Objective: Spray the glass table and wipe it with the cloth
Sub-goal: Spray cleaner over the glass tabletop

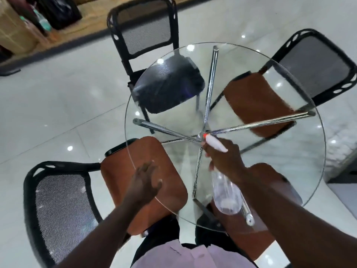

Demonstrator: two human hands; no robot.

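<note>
A round glass table (286,163) on crossed chrome legs fills the middle of the head view. My right hand (225,159) grips a clear spray bottle (227,194) with a white head and orange nozzle tip, held over the table's centre and aimed toward the far left side. A misted patch (154,82) shows on the glass there. My left hand (146,180) hovers flat and empty at the near left rim, fingers apart. No cloth is visible.
Several chairs ring the table: a black-seated one (143,29) at the far side, an orange-seated one (316,68) at the right, another (58,198) at the near left, and an orange seat (249,238) under the near edge. Glossy white tiles (63,105) surround everything.
</note>
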